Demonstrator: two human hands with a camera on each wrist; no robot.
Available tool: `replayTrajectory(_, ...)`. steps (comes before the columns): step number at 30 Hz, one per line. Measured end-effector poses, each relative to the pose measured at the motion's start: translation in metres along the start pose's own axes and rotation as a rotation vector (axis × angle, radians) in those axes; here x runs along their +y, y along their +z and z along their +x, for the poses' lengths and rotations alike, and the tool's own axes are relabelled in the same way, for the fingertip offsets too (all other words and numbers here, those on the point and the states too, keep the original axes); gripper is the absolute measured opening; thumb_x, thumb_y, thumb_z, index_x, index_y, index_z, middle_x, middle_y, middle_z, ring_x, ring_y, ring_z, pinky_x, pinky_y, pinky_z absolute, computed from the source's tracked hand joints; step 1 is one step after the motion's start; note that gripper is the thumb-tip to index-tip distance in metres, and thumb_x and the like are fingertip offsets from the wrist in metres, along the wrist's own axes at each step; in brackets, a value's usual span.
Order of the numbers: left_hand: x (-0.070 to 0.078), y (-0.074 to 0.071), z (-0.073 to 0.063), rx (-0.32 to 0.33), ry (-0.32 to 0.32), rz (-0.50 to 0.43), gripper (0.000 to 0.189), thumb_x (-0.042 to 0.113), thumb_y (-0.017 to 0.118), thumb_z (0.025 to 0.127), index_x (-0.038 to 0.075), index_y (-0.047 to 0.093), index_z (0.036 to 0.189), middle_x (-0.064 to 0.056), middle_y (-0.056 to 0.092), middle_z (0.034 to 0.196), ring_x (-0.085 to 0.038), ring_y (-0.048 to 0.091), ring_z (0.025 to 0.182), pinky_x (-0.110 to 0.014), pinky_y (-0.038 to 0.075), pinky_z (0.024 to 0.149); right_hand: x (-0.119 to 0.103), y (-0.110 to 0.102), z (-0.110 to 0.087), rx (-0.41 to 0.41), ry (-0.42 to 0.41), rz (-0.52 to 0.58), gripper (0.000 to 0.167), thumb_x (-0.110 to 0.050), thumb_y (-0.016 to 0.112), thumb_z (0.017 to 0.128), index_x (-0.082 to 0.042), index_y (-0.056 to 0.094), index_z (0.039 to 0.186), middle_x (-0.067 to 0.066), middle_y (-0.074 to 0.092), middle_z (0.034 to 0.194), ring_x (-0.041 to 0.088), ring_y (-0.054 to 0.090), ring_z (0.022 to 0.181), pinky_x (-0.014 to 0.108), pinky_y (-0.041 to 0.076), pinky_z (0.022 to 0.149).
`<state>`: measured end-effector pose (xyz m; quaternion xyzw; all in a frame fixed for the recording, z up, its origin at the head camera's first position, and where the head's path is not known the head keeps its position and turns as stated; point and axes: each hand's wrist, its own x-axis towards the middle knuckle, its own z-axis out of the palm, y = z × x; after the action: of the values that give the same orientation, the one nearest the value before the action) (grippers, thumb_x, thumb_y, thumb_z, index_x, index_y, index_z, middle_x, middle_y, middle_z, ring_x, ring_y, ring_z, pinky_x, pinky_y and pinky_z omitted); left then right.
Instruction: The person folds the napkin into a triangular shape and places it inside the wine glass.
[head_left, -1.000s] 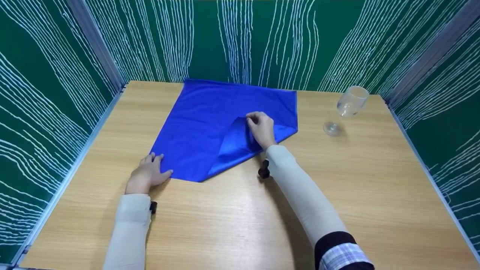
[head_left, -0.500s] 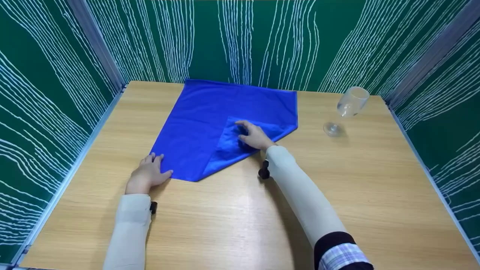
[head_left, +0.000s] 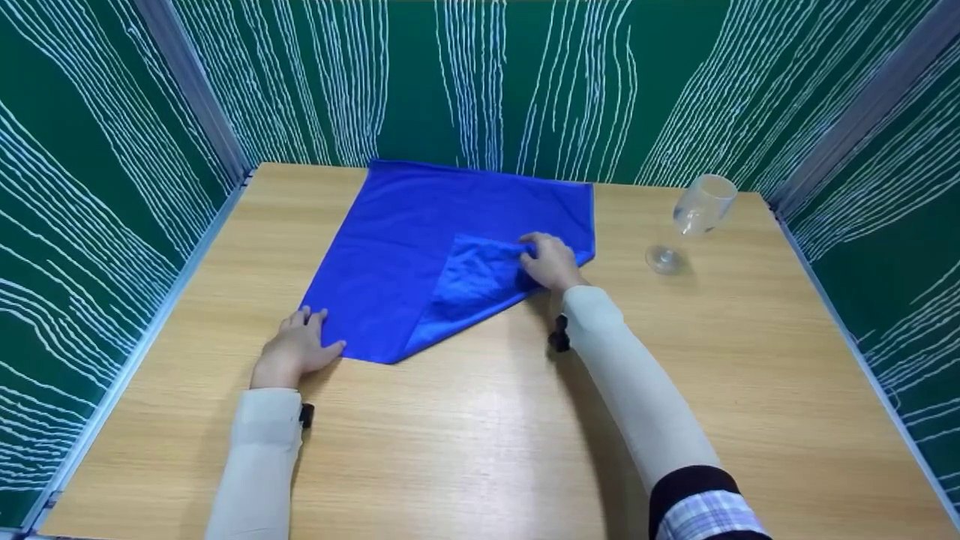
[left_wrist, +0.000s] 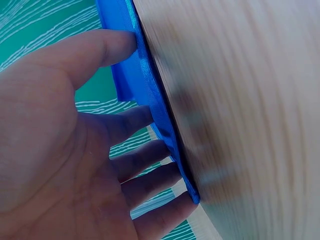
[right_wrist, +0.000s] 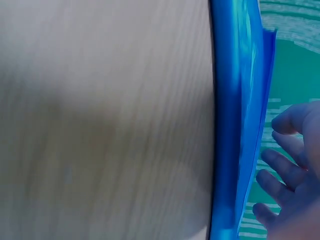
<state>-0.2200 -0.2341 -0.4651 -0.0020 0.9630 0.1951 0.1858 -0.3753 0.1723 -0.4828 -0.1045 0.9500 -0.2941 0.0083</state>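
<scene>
**Left hand (head_left: 296,346) pins a corner, right hand (head_left: 553,259) loose at the fold!**

And here we are at the right hand: nothing in its grasp, fingers bent softly and spaced apart, hovering at the folded flap (head_left: 476,274). The right wrist view shows a gap between those fingers and the fabric. The flap lies below the fingertips and to their left, a shinier blue, its tip pointing away from the person.

Over to the left hand! It clutches nothing either; the fingers are spread and extended, fingertips and thumb touching the near-left corner of the blue cloth (head_left: 397,217). That cloth stretches out between the two hands and beyond them, lying flat apart from the fold.

Just behind the right hand's wrist, a small black device (head_left: 559,334) juts from a pale sleeve (head_left: 637,382); its twin (head_left: 307,415) sits behind the left wrist. To the right of the right hand, well apart from it, a clear stemmed glass (head_left: 705,202) stands upright. Under it all, the wooden table (head_left: 450,442); past both hands, beyond the cloth, the green wall (head_left: 409,75) with its white wavy lines.
</scene>
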Motion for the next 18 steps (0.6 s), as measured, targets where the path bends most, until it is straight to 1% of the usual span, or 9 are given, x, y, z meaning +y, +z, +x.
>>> replayTrajectory(4,-0.004,0.002,0.002,0.000,0.001,-0.004,0.078,0.039,0.053,0.101,-0.003,0.020,0.157,-0.034,0.006,0.159,-0.052,0.007,0.146,-0.068,0.022,0.111,0.012,-0.008,-0.001,0.016,0.022,-0.088,0.038,-0.019,0.058,0.099,-0.007,0.061,0.135,0.015,0.056,0.140,0.035,0.042,0.136,0.056,0.029,0.109)
replayTrajectory(7,-0.006,0.002,0.002,0.000,-0.008,-0.016,0.078,0.039,0.054,0.101,-0.002,0.019,0.157,-0.033,0.006,0.160,-0.052,0.006,0.146,-0.067,0.021,0.111,0.019,-0.012,-0.001,-0.006,0.045,-0.161,0.041,-0.023,0.058,0.100,-0.006,0.059,0.137,0.016,0.055,0.141,0.036,0.042,0.136,0.054,0.031,0.107)
replayTrajectory(11,-0.003,0.002,0.002,0.004,-0.009,-0.020,0.077,0.038,0.054,0.101,-0.001,0.020,0.158,-0.033,0.006,0.160,-0.051,0.006,0.146,-0.067,0.020,0.111,0.025,-0.016,-0.002,-0.075,0.080,-0.230,0.048,-0.030,0.056,0.101,-0.005,0.052,0.143,0.018,0.049,0.146,0.037,0.037,0.139,0.056,0.026,0.112)
replayTrajectory(15,-0.003,0.002,0.002,-0.004,-0.005,-0.011,0.078,0.039,0.054,0.100,-0.002,0.019,0.157,-0.033,0.006,0.160,-0.052,0.006,0.146,-0.068,0.023,0.110,0.033,-0.020,-0.006,-0.170,0.081,-0.283,0.059,-0.037,0.049,0.104,-0.002,0.040,0.151,0.022,0.035,0.156,0.039,0.026,0.146,0.061,0.015,0.116)
replayTrajectory(18,-0.003,0.001,0.002,-0.010,-0.006,-0.010,0.078,0.039,0.053,0.100,-0.001,0.018,0.158,-0.033,0.005,0.160,-0.051,0.005,0.146,-0.068,0.023,0.110,0.038,-0.021,-0.009,-0.229,0.088,-0.307,0.065,-0.041,0.044,0.105,-0.003,0.032,0.156,0.021,0.024,0.161,0.039,0.019,0.148,0.063,0.012,0.116)
